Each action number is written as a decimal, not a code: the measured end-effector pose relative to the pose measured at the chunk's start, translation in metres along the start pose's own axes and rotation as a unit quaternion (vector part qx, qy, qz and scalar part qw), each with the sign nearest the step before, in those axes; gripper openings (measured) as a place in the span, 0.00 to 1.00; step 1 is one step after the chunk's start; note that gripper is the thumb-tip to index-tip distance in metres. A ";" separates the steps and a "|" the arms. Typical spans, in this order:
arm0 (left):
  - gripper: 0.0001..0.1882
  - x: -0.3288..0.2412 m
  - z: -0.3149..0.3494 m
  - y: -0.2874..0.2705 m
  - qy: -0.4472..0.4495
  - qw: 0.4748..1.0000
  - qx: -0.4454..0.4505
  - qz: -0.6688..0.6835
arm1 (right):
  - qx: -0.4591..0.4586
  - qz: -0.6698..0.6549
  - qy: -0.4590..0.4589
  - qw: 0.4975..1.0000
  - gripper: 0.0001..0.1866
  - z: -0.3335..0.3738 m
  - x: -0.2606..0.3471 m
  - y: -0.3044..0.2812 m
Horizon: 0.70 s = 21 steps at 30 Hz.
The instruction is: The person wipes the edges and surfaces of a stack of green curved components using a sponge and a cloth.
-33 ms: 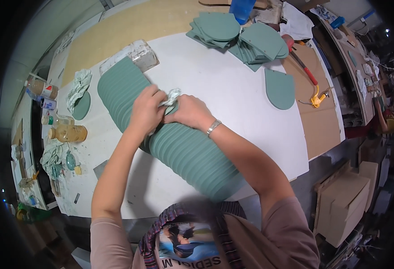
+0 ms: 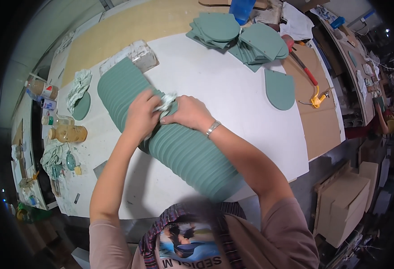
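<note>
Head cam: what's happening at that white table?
A person leans over a white table, both hands on a long row of green arch-shaped panels that lie overlapped edge to edge. The left hand and right hand press a crumpled whitish rag between them onto the row's top edges. More green panels sit in loose piles at the far side, with one single panel lying flat to the right. Bottles and rags crowd the left edge.
</note>
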<state>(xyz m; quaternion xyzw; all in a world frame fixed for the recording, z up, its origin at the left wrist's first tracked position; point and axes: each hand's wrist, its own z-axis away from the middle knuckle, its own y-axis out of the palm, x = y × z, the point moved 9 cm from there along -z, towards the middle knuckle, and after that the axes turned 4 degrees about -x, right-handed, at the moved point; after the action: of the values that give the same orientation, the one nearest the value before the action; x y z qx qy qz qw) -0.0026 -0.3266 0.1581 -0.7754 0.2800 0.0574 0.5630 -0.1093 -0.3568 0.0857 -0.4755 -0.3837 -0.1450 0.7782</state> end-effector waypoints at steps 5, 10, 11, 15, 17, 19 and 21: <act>0.10 0.044 0.098 -0.040 -0.084 0.996 0.010 -0.016 | 0.004 -0.003 0.008 1.000 0.34 0.003 -0.003 -0.006; 0.11 0.092 0.110 -0.072 -0.170 0.984 -0.047 0.019 | 0.008 -0.002 0.013 1.000 0.32 0.002 0.001 -0.005; 0.12 0.080 0.074 -0.076 -0.146 0.985 -0.087 0.027 | 0.013 0.003 0.011 1.000 0.32 0.004 -0.001 -0.003; 0.11 0.048 -0.008 -0.043 -0.007 0.992 -0.127 0.022 | 0.002 -0.005 0.004 1.000 0.35 -0.003 0.008 0.003; 0.10 0.056 0.014 -0.039 -0.010 0.992 -0.122 -0.015 | 0.015 -0.001 0.018 1.000 0.38 -0.003 0.004 0.006; 0.09 0.074 0.046 -0.043 -0.033 0.992 -0.117 -0.034 | 0.001 -0.007 0.023 1.000 0.36 0.000 -0.005 0.001; 0.09 0.112 0.105 -0.061 -0.090 0.993 -0.063 -0.044 | -0.008 -0.004 0.026 1.000 0.36 0.004 -0.009 -0.005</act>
<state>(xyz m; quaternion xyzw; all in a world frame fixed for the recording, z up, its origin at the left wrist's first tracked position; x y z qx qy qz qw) 0.1450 -0.2601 0.1267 -0.8127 0.1892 0.1196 0.5380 -0.1201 -0.3577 0.0834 -0.4761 -0.3637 -0.1636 0.7838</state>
